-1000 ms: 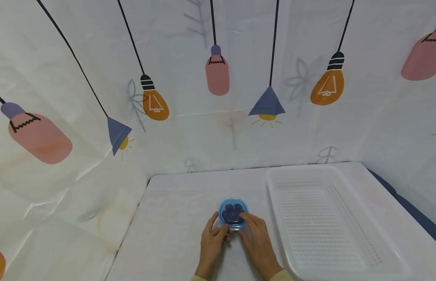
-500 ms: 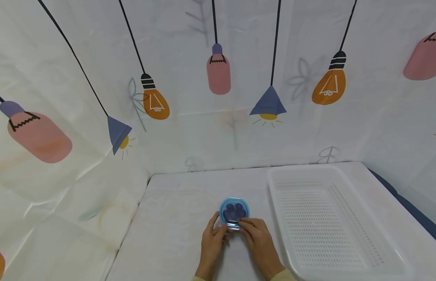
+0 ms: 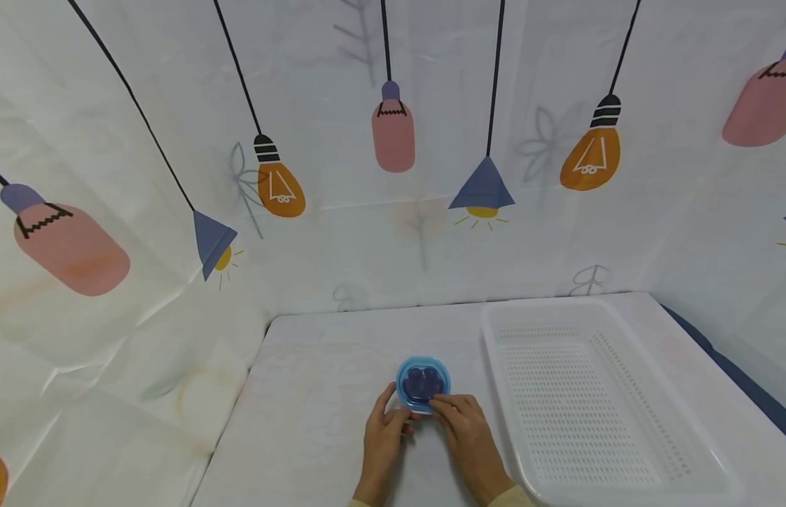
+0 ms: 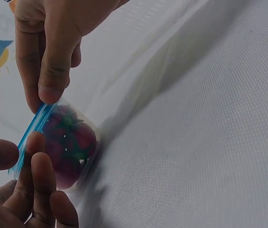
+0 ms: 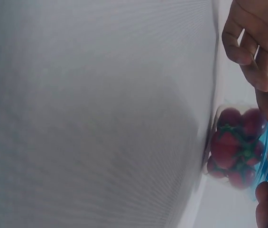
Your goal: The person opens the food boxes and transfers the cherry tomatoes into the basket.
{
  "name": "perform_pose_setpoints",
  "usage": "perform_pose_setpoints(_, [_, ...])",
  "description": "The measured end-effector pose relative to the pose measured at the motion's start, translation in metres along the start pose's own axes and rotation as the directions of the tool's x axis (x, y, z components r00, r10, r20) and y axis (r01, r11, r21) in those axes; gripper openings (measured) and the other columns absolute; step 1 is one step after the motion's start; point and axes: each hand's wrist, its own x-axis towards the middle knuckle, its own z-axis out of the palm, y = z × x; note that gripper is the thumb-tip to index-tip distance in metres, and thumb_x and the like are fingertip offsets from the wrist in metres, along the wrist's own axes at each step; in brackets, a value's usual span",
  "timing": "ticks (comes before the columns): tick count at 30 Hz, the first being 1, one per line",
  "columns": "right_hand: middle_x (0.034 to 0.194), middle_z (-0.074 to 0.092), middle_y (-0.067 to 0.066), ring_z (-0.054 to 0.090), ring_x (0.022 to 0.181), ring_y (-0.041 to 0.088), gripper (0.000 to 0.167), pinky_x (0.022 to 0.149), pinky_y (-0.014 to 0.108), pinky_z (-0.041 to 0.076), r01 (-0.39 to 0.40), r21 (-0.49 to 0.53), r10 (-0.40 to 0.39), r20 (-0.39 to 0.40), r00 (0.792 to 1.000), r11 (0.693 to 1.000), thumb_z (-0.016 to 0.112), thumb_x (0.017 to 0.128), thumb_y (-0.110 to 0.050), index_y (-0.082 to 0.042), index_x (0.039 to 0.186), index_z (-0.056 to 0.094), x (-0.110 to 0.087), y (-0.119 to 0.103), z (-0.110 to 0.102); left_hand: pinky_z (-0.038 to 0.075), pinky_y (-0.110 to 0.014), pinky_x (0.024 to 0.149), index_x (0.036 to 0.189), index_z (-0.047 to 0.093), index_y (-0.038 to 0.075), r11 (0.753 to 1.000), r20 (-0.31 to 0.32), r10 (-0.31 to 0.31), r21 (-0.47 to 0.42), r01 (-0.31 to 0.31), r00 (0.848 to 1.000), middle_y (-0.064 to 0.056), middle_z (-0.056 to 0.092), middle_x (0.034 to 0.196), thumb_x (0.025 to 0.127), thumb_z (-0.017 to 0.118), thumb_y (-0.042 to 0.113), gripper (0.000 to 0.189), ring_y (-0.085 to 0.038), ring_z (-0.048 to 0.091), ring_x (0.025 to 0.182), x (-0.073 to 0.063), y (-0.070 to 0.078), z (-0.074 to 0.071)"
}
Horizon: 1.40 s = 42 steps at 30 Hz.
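Note:
A small clear plastic tub [image 4: 96, 142] with a blue lid [image 3: 422, 362] stands on the white-covered table. Through its wall, red tomatoes [image 5: 226, 151] with green stems show in the right wrist view; from above they look dark purple. My left hand [image 3: 382, 443] grips the tub's near left side, thumb at the lid and other fingers under its rim. At the near right edge of the lid, my right hand [image 3: 472, 443] pinches the rim between thumb and fingers, as the left wrist view shows. Both hands partly cover the near rim.
A large white perforated tray [image 3: 516, 451] lies to the right, close beside the right hand. White cloth with printed lamps [image 3: 482, 184] hangs behind the table [image 3: 317, 394] and along both sides.
My right fingers have slid from the top of the lid back to its near edge. The left hand has stayed almost still, and the tub has barely shifted.

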Motion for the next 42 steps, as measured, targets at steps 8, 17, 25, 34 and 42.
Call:
perform_pose_setpoints(8, [0.110,0.072,0.003,0.062,0.097,0.020,0.037,0.085,0.030,0.050,0.026,-0.017,-0.026,0.007,1.000,1.000,0.085,0.072,0.005,-0.006,0.106,0.078,-0.002,0.003,0.000,0.052,-0.030,0.066,0.151,0.039,-0.002,1.000,-0.019,-0.004,0.000,0.004,1.000,-0.014,0.074,0.088,0.092,0.064,0.008,0.065,-0.019,0.063,0.069,0.000,0.000,0.001])
perform_pose_setpoints(17, [0.109,0.072,0.004,0.062,0.097,0.020,0.037,0.083,0.034,0.049,0.034,-0.020,-0.034,0.002,0.999,0.999,0.083,0.073,0.006,-0.007,0.106,0.078,-0.002,0.004,0.000,0.050,-0.029,0.065,0.151,0.039,-0.004,1.000,-0.016,0.009,0.027,-0.008,1.000,-0.014,0.073,0.086,0.091,0.063,0.006,0.065,-0.019,0.062,0.068,-0.006,0.008,0.001])
perform_pose_setpoints(25, [0.114,0.072,0.003,0.061,0.100,0.021,0.031,0.088,0.031,0.041,0.021,0.023,-0.021,-0.013,1.000,1.000,0.074,0.082,-0.002,-0.006,0.112,0.076,0.002,0.003,-0.001,0.050,-0.028,0.064,0.151,0.038,-0.004,1.000,-0.014,0.021,0.010,-0.021,1.000,-0.014,0.073,0.086,0.091,0.062,0.004,0.066,-0.018,0.061,0.067,0.001,-0.005,0.001])
perform_pose_setpoints(34, [0.110,0.069,0.000,0.062,0.094,0.020,0.026,0.081,0.031,0.042,-0.018,0.026,0.019,-0.061,0.998,0.999,0.078,0.084,-0.003,-0.011,0.108,0.077,0.017,-0.003,-0.004,0.050,-0.026,0.065,0.151,0.042,0.002,1.000,-0.007,0.022,0.016,-0.022,1.000,-0.009,0.073,0.084,0.089,0.064,0.008,0.065,-0.018,0.061,0.068,-0.001,-0.002,0.000])
perform_pose_setpoints(42, [0.106,0.067,0.004,0.062,0.093,0.021,0.026,0.084,0.029,0.044,-0.029,0.025,0.031,-0.089,0.996,0.999,0.080,0.083,-0.002,-0.008,0.108,0.077,0.029,-0.007,-0.005,0.048,-0.026,0.066,0.151,0.040,-0.001,0.998,-0.008,0.037,0.042,-0.037,0.999,-0.012,0.073,0.085,0.091,0.063,0.009,0.066,-0.021,0.063,0.068,0.000,-0.004,0.000])
